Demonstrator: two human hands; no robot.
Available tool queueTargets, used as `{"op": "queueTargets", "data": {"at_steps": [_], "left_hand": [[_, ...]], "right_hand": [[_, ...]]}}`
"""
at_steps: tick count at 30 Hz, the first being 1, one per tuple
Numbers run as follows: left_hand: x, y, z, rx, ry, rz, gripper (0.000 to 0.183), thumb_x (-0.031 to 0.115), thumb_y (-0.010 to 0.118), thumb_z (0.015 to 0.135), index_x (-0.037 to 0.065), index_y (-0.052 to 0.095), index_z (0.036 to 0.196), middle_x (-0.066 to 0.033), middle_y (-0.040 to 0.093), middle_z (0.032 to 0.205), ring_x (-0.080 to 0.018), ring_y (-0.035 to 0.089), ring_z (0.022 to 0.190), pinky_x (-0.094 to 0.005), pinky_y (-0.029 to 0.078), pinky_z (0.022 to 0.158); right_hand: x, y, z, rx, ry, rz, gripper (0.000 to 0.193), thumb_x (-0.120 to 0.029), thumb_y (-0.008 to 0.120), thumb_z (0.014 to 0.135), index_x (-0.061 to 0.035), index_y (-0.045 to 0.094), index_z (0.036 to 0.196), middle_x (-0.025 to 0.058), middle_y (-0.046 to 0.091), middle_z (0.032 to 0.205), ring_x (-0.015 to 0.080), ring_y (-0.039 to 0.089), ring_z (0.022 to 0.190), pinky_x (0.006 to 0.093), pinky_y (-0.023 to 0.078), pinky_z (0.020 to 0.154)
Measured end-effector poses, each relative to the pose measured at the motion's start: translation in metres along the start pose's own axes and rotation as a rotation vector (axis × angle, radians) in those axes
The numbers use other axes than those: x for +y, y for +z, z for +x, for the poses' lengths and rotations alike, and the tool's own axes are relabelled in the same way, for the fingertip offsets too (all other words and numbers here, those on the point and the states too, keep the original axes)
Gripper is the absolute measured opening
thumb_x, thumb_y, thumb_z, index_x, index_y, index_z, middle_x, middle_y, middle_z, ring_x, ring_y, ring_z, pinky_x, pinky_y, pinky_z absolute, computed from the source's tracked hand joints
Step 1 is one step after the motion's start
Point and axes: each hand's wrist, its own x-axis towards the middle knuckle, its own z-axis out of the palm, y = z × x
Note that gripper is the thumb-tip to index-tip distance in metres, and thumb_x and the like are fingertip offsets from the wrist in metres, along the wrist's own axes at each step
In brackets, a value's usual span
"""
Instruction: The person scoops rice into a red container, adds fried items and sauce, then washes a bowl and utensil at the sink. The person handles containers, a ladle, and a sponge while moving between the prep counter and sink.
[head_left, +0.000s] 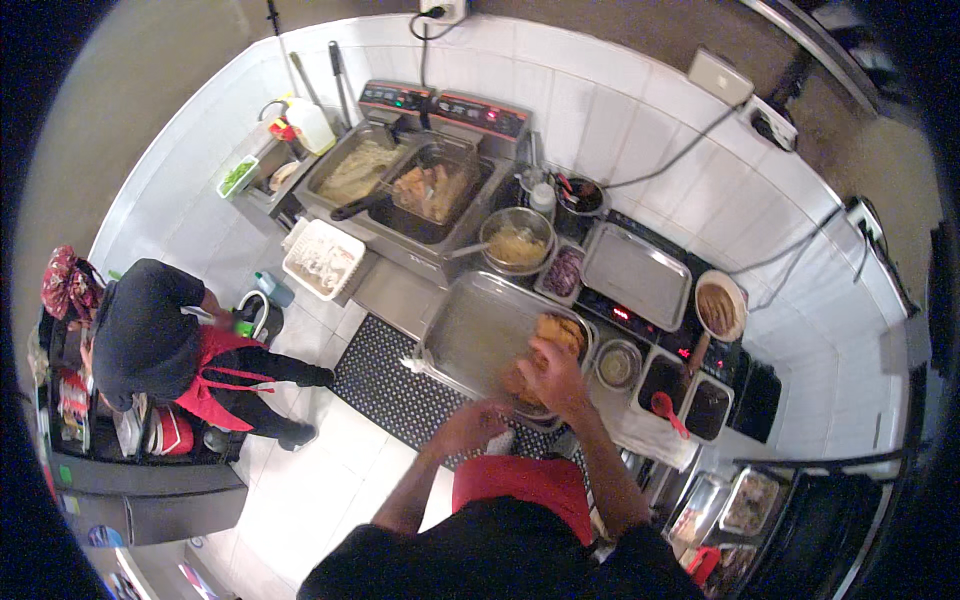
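Note:
A large metal tray point(470, 320) lies in front of me, with orange-brown coated food pieces point(562, 332) along its right side. My right hand point(553, 377) is over these pieces, fingers bent down and drawn together. What lies between its fingertips is hidden. Near the tray's front edge is my left hand point(472, 426), smeared by motion, so its fingers cannot be made out. More of the orange-brown food shows between the two hands, partly covered by them.
Behind the tray stand a two-basin fryer point(425, 262), a metal bowl point(517, 240) with yellowish contents and a container of purple shreds point(563, 272). An empty-looking flat tray point(637, 275) and a pan point(721, 303) are to the right. Another person point(150, 330) bends at the left.

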Motion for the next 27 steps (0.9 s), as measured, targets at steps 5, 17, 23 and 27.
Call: {"op": "queueTargets", "data": {"at_steps": [5,17,23,27], "left_hand": [[-0.069,0.035,-0.039,0.331,-0.138,-0.226,0.031,0.020,0.071,0.095,0.002,0.067,0.121,-0.0107,0.073,0.093,-0.0187,0.068,0.085,-0.0339,0.055,0.074],[-0.252,0.307,-0.167,1.093,-1.129,-0.734,0.024,0.023,0.069,0.087,-0.001,0.068,0.094,-0.0134,0.070,0.070,-0.0245,0.068,0.062,-0.0437,0.055,0.060],[-0.241,0.353,-0.115,0.717,-1.135,-0.193,0.035,0.033,0.065,0.089,0.001,0.067,0.102,-0.0165,0.072,0.078,-0.0269,0.070,0.072,-0.0445,0.057,0.063],[-0.242,0.349,-0.095,0.669,-1.114,-0.089,0.041,0.041,0.062,0.091,0.002,0.066,0.107,-0.0185,0.073,0.083,-0.0285,0.072,0.079,-0.0450,0.057,0.064]], "right_hand": [[-0.023,0.083,0.160,0.052,-0.232,-0.172,0.063,-0.025,0.073,0.089,-0.0001,0.048,0.141,0.0277,0.061,0.123,0.0450,0.062,0.114,0.0502,0.053,0.096],[-0.004,0.077,0.265,-0.165,-0.470,-0.538,0.037,-0.025,0.065,0.092,-0.0008,0.057,0.119,0.0221,0.067,0.103,0.0418,0.071,0.088,0.0545,0.059,0.075],[0.061,-0.010,0.304,-0.010,-0.411,-0.167,0.027,-0.026,0.063,0.096,-0.0009,0.065,0.106,0.0169,0.071,0.083,0.0352,0.071,0.073,0.0490,0.057,0.062],[0.107,-0.038,0.296,-0.125,0.092,0.396,0.029,-0.031,0.065,0.098,-0.0033,0.067,0.106,0.0099,0.070,0.076,0.0211,0.069,0.059,0.0358,0.056,0.051]]}}
